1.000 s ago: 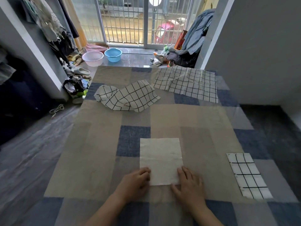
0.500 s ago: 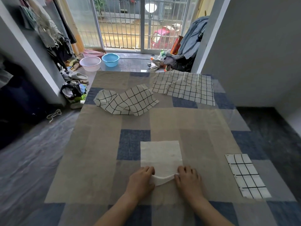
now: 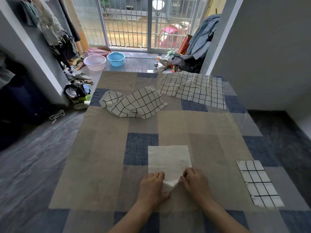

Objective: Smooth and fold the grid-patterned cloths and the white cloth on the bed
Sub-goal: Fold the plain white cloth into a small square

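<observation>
Pinching the near edge of the white cloth (image 3: 169, 158), both hands are closed on it: the left hand (image 3: 152, 187) grasps the near left corner and the right hand (image 3: 195, 184) the near right corner, and the fabric between them is raised off the bed (image 3: 107, 157) in a soft sag while the far half lies flat. It sits in the near middle of the patchwork bedcover. That droop suggests a thin, light, limp cloth that will not hold a shape, so it should fold with almost no effort but may slide or wrinkle if dragged; the corners look like the sensible hold, carried over together to meet the far edge. A folded grid cloth (image 3: 259, 183) lies flat near the bed's right edge, well apart from the hands. Farther off, a crumpled grid cloth (image 3: 134, 104) is bunched with rolled folds, and a spread grid cloth (image 3: 193, 89) lies rumpled at the far right; both look equally soft, larger, and likely to need smoothing from the middle outward before their corners are taken.
</observation>
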The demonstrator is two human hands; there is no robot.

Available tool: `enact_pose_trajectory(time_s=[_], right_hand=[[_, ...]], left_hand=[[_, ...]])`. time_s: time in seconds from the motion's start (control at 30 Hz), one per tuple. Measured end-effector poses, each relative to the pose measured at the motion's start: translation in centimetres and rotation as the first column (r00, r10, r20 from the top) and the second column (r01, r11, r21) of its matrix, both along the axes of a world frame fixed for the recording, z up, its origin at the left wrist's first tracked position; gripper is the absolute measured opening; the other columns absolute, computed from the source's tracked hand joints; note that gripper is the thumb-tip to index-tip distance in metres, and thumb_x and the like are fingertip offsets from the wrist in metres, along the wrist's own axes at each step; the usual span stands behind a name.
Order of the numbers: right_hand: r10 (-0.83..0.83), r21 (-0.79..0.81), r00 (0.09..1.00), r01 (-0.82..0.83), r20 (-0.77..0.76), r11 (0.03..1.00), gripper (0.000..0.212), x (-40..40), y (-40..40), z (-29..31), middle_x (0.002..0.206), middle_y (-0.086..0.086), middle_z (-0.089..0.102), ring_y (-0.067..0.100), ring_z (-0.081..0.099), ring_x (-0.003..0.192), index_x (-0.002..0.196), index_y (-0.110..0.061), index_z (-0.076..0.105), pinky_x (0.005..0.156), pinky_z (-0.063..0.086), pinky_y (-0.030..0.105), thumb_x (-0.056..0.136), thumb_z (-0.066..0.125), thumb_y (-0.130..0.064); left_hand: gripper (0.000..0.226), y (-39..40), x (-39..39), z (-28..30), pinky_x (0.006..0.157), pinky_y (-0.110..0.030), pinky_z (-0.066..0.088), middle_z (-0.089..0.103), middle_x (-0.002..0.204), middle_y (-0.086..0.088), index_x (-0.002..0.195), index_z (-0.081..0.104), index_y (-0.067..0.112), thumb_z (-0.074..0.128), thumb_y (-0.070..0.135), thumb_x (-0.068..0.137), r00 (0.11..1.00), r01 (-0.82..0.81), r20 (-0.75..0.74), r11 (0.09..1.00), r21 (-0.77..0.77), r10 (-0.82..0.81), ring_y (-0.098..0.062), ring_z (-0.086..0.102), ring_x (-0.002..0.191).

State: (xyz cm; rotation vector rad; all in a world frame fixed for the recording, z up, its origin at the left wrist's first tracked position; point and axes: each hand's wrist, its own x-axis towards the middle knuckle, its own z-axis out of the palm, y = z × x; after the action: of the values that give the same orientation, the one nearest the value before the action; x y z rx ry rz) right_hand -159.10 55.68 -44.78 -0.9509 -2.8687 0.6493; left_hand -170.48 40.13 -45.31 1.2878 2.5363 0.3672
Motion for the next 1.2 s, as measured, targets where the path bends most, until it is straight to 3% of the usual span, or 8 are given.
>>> enact_pose_trajectory(time_s=[0.1,0.23,0.33,0.5,0.73,0.83,1.0,1.2], right_hand=[[-0.047,-0.159,0.998,0.038,-0.053,0.987,0.013,-0.5,0.6,1.5,0.078,-0.013,0.058,0.000,0.056,0.068,0.083,-0.028,0.053,0.059,0.039,0.014,0.093,0.059,-0.033],[-0.164,-0.243,0.982,0.137,-0.095,0.960,0.012,-1.0,1.8,2.5,0.075,-0.008,0.065,0.002,0.060,0.070,0.082,-0.024,0.063,0.060,0.046,0.018,0.087,0.067,-0.033],[-0.241,-0.345,0.963,0.186,-0.124,0.920,0.010,-1.1,2.9,2.4,0.075,-0.008,0.068,0.004,0.063,0.072,0.079,-0.026,0.068,0.066,0.052,0.029,0.081,0.074,-0.033],[-0.341,-0.543,0.933,0.227,-0.117,0.809,0.010,-1.0,3.8,2.2,0.085,-0.008,0.071,0.007,0.065,0.083,0.083,-0.023,0.073,0.067,0.051,0.018,0.079,0.077,-0.031],[-0.182,-0.718,0.983,0.142,0.022,0.682,0.022,-0.9,5.6,2.9,0.095,-0.008,0.069,0.001,0.063,0.084,0.100,-0.021,0.072,0.064,0.046,0.007,0.079,0.078,-0.025],[-0.097,-0.704,0.992,0.124,0.078,0.699,0.015,-1.4,6.9,2.3,0.085,-0.004,0.070,-0.001,0.064,0.071,0.093,-0.014,0.074,0.063,0.047,0.009,0.082,0.075,-0.024],[-0.236,-0.637,0.972,0.171,-0.018,0.752,0.011,-4.0,8.9,1.2,0.073,0.001,0.065,0.003,0.059,0.063,0.088,0.004,0.069,0.054,0.041,0.011,0.089,0.065,-0.007],[-0.328,-0.484,0.945,0.283,-0.009,0.828,0.003,-7.4,10.3,-0.9,0.079,-0.007,0.069,0.010,0.064,0.074,0.087,-0.018,0.069,0.064,0.050,0.025,0.085,0.070,-0.020]], left_hand=[[0.049,0.3,-0.1,-0.2,0.082,-0.025,0.035,0.056,0.116,0.007,0.116,0.046,0.030,0.054,0.057,0.076,1.000,-0.018,0.004,1.000,0.012,0.018,-0.014,0.051,0.104],[0.043,0.3,-0.4,-0.4,0.090,-0.024,0.038,0.056,0.119,0.008,0.117,0.048,0.029,0.058,0.047,0.079,1.000,-0.003,-0.001,0.999,0.040,0.004,-0.014,0.052,0.106],[0.030,0.0,-0.7,-0.8,0.083,-0.024,0.041,0.061,0.110,0.007,0.109,0.053,0.028,0.057,0.033,0.079,0.999,0.014,0.029,0.997,0.071,-0.016,-0.016,0.056,0.099],[0.015,-1.0,-2.9,-1.3,0.072,-0.019,0.037,0.065,0.094,0.007,0.095,0.057,0.026,0.059,0.022,0.081,0.987,0.070,0.131,0.977,0.203,-0.098,-0.013,0.060,0.085],[0.011,-0.9,-7.2,-0.7,0.060,-0.015,0.044,0.066,0.072,0.013,0.076,0.065,0.022,0.070,0.020,0.086,0.796,-0.434,0.571,0.846,0.309,0.200,0.000,0.060,0.069],[0.014,0.0,-9.0,-0.2,0.061,-0.009,0.044,0.068,0.072,0.009,0.074,0.066,0.026,0.076,0.021,0.082,0.754,-0.499,0.602,0.825,0.265,0.262,0.004,0.061,0.068],[0.011,1.7,-11.0,-0.5,0.056,-0.011,0.047,0.069,0.074,0.007,0.077,0.066,0.018,0.076,0.020,0.082,0.728,-0.537,0.614,0.811,0.233,0.306,0.001,0.062,0.065],[0.015,3.1,-12.9,-2.1,0.064,-0.021,0.051,0.065,0.076,0.011,0.079,0.060,0.027,0.074,0.027,0.083,0.809,-0.461,0.502,0.860,0.218,0.306,-0.002,0.061,0.072]])
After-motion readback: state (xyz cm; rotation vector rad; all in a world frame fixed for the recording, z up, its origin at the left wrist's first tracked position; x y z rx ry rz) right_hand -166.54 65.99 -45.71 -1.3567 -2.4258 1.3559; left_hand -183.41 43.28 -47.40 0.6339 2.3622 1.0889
